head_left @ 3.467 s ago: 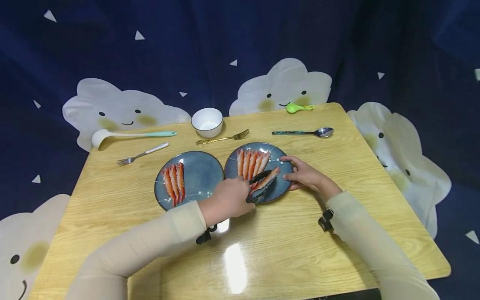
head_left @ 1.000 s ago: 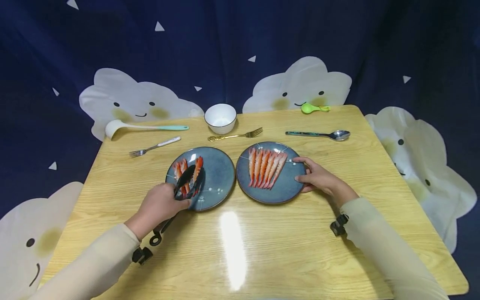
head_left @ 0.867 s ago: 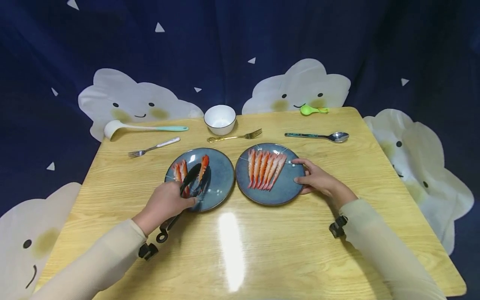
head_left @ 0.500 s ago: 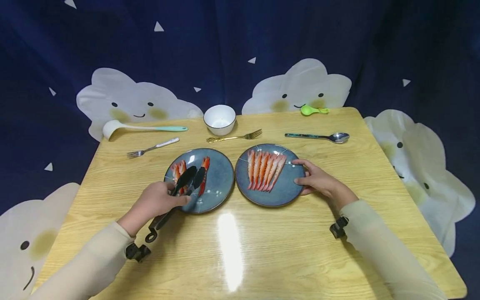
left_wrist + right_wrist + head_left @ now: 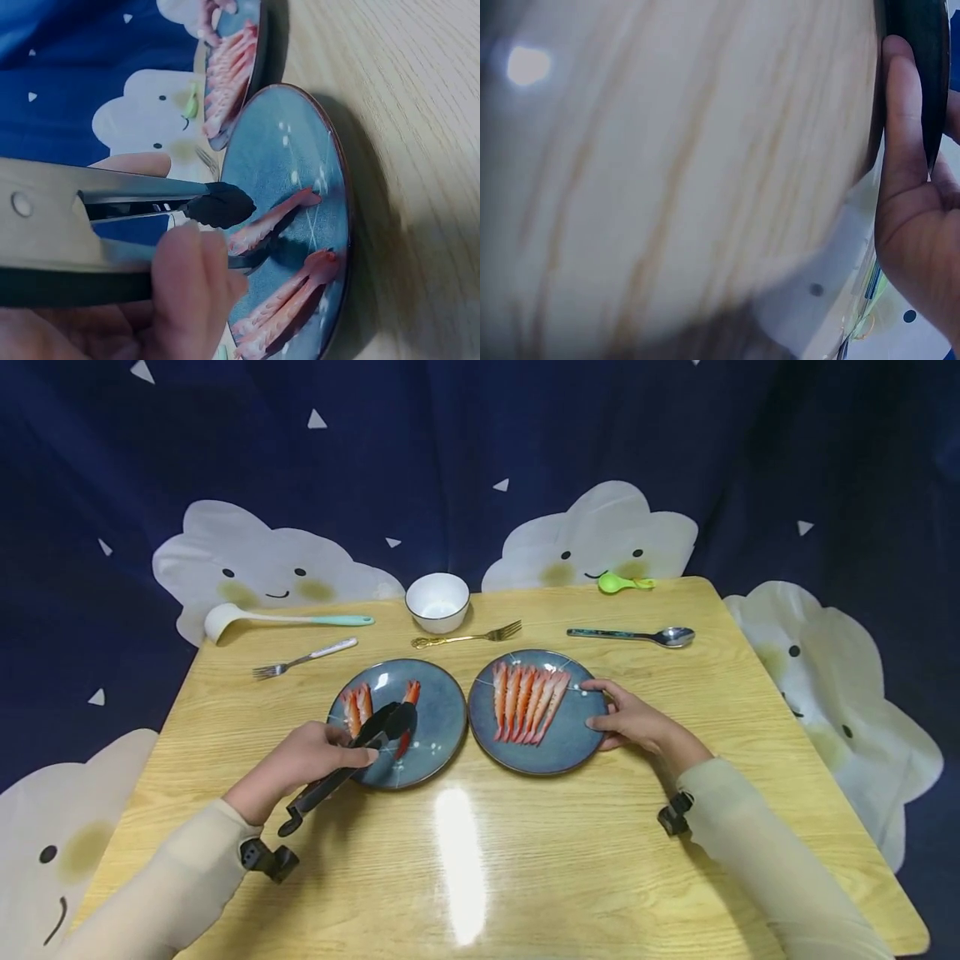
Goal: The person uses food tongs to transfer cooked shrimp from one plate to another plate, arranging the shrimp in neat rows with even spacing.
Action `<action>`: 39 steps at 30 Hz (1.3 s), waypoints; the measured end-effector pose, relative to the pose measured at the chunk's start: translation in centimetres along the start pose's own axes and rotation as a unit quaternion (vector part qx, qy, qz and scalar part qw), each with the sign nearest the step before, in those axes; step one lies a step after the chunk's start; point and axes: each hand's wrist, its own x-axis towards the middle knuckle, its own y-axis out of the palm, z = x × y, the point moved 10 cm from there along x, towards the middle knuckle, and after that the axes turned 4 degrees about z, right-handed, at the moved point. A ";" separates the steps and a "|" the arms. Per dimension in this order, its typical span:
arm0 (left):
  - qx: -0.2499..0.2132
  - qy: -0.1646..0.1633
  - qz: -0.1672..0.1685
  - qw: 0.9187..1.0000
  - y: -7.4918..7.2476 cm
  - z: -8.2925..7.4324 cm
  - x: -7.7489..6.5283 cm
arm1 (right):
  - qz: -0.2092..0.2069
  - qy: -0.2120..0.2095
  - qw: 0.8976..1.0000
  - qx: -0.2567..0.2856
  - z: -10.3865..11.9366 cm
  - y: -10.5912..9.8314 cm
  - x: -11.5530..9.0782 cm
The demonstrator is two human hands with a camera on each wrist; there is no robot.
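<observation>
My left hand (image 5: 311, 755) grips a pair of metal tongs (image 5: 45, 217) with black tips, held over the left blue plate (image 5: 442, 718). Their tips stand apart, one on each side of a lone shrimp (image 5: 281, 217) on that plate, as the left wrist view has it. Two more shrimp (image 5: 281, 311) lie side by side left of it, partly behind the tongs in the head view. On the right, my right hand (image 5: 633, 718) pinches the rim of a second blue plate (image 5: 573, 739), thumb on top. Several shrimp (image 5: 525, 702) lie there in a neat row.
Behind the plates are a white bowl (image 5: 438, 603), a gold fork (image 5: 465, 637), a white-handled fork (image 5: 306, 658), a ladle (image 5: 292, 619), a spoon (image 5: 633, 636) and a green measuring spoon (image 5: 622, 582). The two plates stand almost rim to rim on the wooden table (image 5: 570, 860).
The shrimp that the tongs held over the right plate now lies in its row. My left hand has moved to the left plate, where one shrimp has shifted right. My right hand stays put.
</observation>
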 end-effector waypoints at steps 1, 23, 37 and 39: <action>-0.016 0.000 0.005 1.000 0.1 0.1 0.0 | -0.002 0.001 1.000 -0.001 0.0 0.0 0.0; 0.034 0.091 -0.030 0.995 0.3 -5.1 -0.1 | -0.003 0.003 1.000 -0.004 -0.2 -0.1 0.1; 0.107 0.143 0.002 0.984 6.6 -15.1 2.8 | 0.008 -0.006 1.000 0.005 0.3 0.5 -0.3; 0.116 0.149 0.004 0.982 7.7 -16.2 3.0 | 0.007 -0.010 1.000 0.005 0.3 0.4 -0.2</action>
